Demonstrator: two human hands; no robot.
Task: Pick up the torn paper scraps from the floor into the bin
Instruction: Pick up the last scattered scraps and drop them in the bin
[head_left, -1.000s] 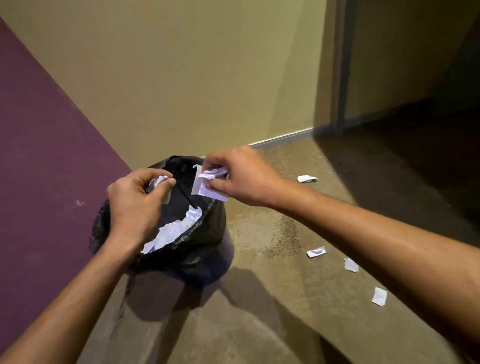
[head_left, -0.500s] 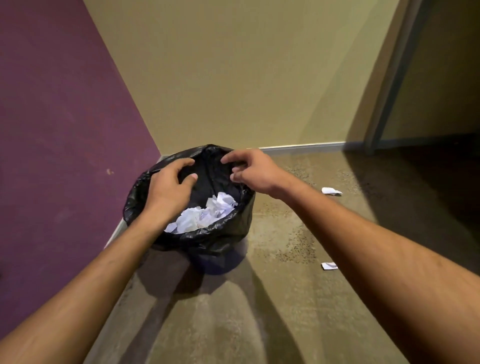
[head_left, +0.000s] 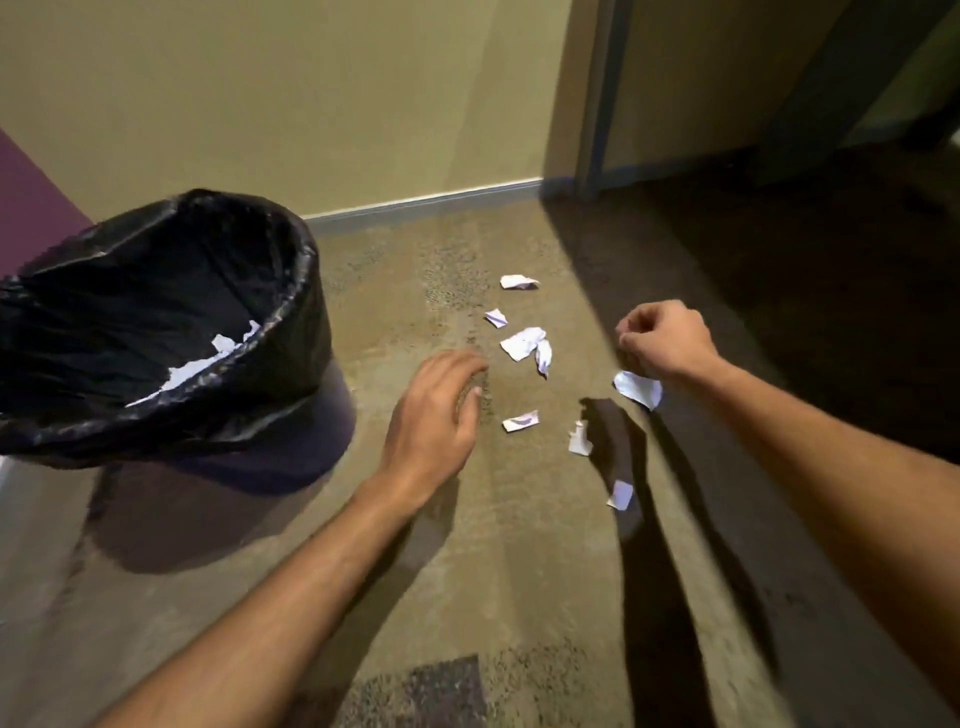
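A bin lined with a black bag (head_left: 291, 291) stands on the floor at the left, with white paper scraps (head_left: 208, 358) inside. Several torn white scraps lie on the floor to its right: a crumpled one (head_left: 525, 345), a small one (head_left: 495, 317), one farther back (head_left: 518, 282), one near my left hand (head_left: 520, 420), others at the right (head_left: 638, 388) and nearer me (head_left: 580, 441), (head_left: 620, 495). My left hand (head_left: 434, 421) hovers over the floor, fingers spread, empty. My right hand (head_left: 667, 338) hangs above the scraps, fingers curled, holding nothing visible.
A yellow wall with a grey baseboard (head_left: 426, 205) runs behind the bin. A purple wall (head_left: 31, 202) is at the far left. A dark doorway area (head_left: 810, 208) lies at the back right. The floor is brown concrete.
Both hands have left the bin's rim and swung right over the scraps on the floor. The paper they held a second ago now lies in the bin. The view has turned right.
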